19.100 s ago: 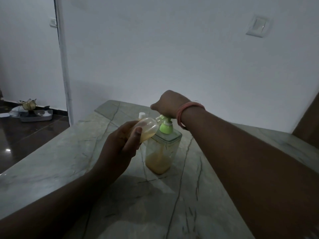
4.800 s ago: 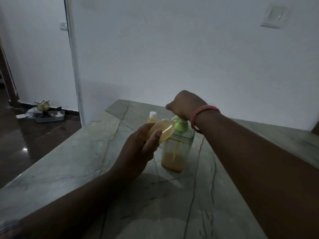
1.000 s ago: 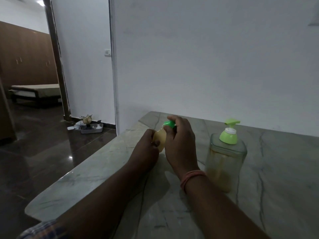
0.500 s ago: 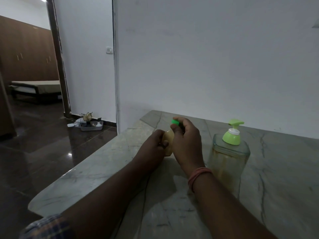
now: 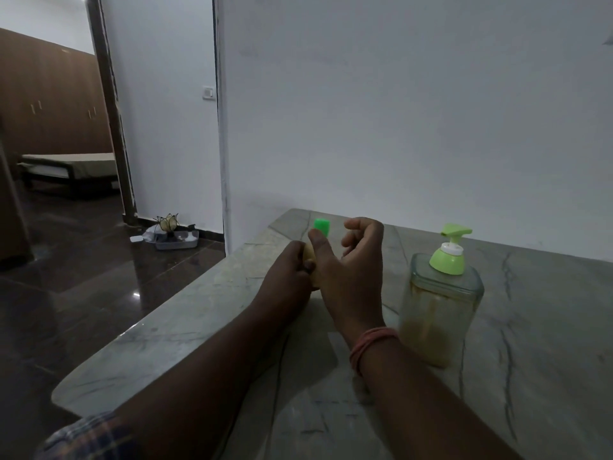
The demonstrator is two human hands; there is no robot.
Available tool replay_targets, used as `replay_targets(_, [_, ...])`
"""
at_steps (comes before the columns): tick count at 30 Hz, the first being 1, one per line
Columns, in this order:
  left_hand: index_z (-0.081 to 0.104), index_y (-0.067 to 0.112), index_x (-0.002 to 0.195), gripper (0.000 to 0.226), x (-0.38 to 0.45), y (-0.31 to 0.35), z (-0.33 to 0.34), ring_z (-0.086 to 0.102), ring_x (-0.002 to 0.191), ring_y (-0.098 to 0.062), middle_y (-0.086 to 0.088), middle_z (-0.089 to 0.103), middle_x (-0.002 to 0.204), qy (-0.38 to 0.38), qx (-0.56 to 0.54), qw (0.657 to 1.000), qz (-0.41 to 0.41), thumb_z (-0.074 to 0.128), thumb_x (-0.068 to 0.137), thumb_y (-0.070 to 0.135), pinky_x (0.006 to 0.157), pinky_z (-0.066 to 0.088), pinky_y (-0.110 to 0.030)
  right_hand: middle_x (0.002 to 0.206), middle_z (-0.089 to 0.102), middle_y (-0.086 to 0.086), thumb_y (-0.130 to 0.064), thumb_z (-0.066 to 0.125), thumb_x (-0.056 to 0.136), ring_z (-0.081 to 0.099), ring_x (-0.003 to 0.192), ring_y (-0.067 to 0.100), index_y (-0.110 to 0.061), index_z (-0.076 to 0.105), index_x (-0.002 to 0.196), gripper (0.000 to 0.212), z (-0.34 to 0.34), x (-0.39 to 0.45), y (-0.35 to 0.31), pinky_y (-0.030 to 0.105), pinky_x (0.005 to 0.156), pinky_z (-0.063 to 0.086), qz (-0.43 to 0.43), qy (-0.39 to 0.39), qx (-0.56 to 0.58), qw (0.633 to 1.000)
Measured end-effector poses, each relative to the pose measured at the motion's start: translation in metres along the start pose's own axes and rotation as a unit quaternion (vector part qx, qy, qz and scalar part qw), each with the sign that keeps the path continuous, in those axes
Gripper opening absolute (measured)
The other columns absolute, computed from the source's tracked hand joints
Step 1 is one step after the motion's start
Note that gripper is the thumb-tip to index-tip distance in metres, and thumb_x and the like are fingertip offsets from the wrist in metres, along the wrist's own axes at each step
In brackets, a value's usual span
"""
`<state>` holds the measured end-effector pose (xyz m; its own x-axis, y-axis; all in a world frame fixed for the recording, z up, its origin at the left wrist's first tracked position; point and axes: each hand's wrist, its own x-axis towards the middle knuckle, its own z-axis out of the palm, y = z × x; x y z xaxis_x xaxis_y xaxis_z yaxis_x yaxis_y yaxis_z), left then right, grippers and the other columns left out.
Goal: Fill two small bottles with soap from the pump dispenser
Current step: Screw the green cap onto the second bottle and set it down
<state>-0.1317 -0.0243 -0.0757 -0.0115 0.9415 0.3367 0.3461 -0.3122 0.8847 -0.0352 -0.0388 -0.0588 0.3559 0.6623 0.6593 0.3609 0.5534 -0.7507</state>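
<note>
Left of the unlabelled pump dispenser (image 5: 441,307), our left hand (image 5: 287,277) wraps the small yellow bottle (image 5: 311,260) with its green cap (image 5: 322,226); our right hand (image 5: 355,277) touches it, fingers loosely curled

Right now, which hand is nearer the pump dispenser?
Right. The right hand is just beside the pump dispenser; the left hand lies beyond it, gripping the small bottle.

Marble table (image 5: 547,343), pump dispenser (image 5: 441,303) upright.
</note>
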Motion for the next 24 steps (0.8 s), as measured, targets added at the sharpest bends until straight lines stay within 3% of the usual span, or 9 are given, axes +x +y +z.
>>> replay_targets(5, [0.056,0.011,0.111,0.023,-0.0032,0.0006,0.0059,0.066,0.088,-0.020,-0.010,0.065,0.103,-0.057,-0.009,0.998,0.024,0.053,0.095,-0.005,0.061,0.056,-0.017,0.128,0.057,-0.001,-0.034,0.049,0.098,0.054,0.117,0.011,-0.021,0.048,0.137,0.041,-0.0008,0.0026,0.0031,0.038,0.099,0.049,0.084,-0.086,0.041,0.992])
replay_targets(7, [0.056,0.011,0.108,0.027,-0.0025,-0.0009,0.0053,0.066,0.090,-0.023,-0.014,0.065,0.104,-0.057,-0.023,0.998,0.012,0.051,0.093,-0.010,0.064,0.058,-0.020,0.113,0.065,-0.003,-0.031,0.051,0.098,0.060,0.105,0.009,-0.020,0.059,0.124,0.030,-0.0027,0.0044,0.0007,0.037,0.093,0.052,0.079,-0.083,0.044,0.992])
replay_targets(9, [0.056,0.012,0.108,0.027,-0.0021,-0.0021,0.0054,0.067,0.096,-0.027,-0.015,0.065,0.107,-0.051,-0.026,0.998,0.006,0.051,0.093,-0.010,0.076,0.062,-0.033,0.098,0.066,-0.005,-0.033,0.063,0.091,0.062,0.092,0.009,-0.019,0.062,0.110,0.023,-0.0040,0.0054,0.0007,0.035,0.085,0.055,0.074,-0.049,0.031,0.996])
replay_targets(12, [0.057,0.013,0.120,0.031,-0.0049,-0.0007,0.0083,0.066,0.107,-0.022,-0.010,0.066,0.119,-0.068,0.004,0.997,0.027,0.054,0.094,-0.004,0.091,0.059,-0.042,0.094,0.058,-0.004,-0.039,0.077,0.077,0.061,0.086,0.013,-0.023,0.050,0.103,0.041,-0.0048,0.0052,0.0026,0.035,0.078,0.057,0.111,-0.026,0.038,0.993])
replay_targets(14, [0.056,0.013,0.127,0.034,-0.0051,0.0000,0.0099,0.066,0.107,-0.020,-0.008,0.066,0.121,-0.075,0.022,0.996,0.035,0.056,0.096,0.002,0.091,0.058,-0.041,0.102,0.057,-0.004,-0.044,0.073,0.079,0.061,0.093,0.013,-0.028,0.044,0.109,0.045,-0.0037,0.0036,0.0039,0.039,0.084,0.056,0.138,-0.055,0.052,0.988])
replay_targets(16, [0.057,0.013,0.117,0.022,-0.0031,-0.0007,0.0077,0.066,0.098,-0.023,-0.009,0.067,0.110,-0.056,0.018,0.998,0.031,0.056,0.096,0.004,0.085,0.060,-0.045,0.108,0.059,-0.004,-0.047,0.059,0.090,0.061,0.099,0.013,-0.025,0.047,0.118,0.038,-0.0007,0.0011,0.0018,0.041,0.089,0.055,0.132,-0.081,0.048,0.987])
replay_targets(18, [0.057,0.014,0.107,0.018,-0.0012,-0.0014,0.0044,0.066,0.093,-0.027,-0.011,0.066,0.102,-0.036,0.011,0.999,0.024,0.056,0.095,0.002,0.082,0.059,-0.051,0.100,0.064,-0.006,-0.045,0.045,0.098,0.063,0.094,0.012,-0.021,0.058,0.113,0.031,0.0019,0.0006,-0.0010,0.043,0.085,0.055,0.110,-0.077,0.040,0.990])
replay_targets(20, [0.057,0.013,0.106,0.017,-0.0007,-0.0024,0.0032,0.067,0.093,-0.030,-0.013,0.067,0.103,-0.034,0.018,0.999,0.028,0.057,0.094,0.002,0.083,0.058,-0.053,0.090,0.067,-0.006,-0.041,0.046,0.099,0.065,0.086,0.011,-0.020,0.065,0.101,0.029,0.0022,0.0028,-0.0013,0.043,0.080,0.056,0.095,-0.066,0.025,0.993])
replay_targets(24, [0.058,0.012,0.122,0.028,-0.0036,-0.0047,0.0066,0.070,0.099,-0.026,-0.014,0.069,0.115,-0.041,0.059,0.996,0.049,0.061,0.095,0.004,0.087,0.060,-0.047,0.083,0.069,-0.001,-0.045,0.058,0.092,0.065,0.078,0.012,-0.015,0.069,0.093,0.032,-0.0065,0.0086,0.0068,0.027,0.066,0.052,0.087,-0.044,-0.020,0.995])
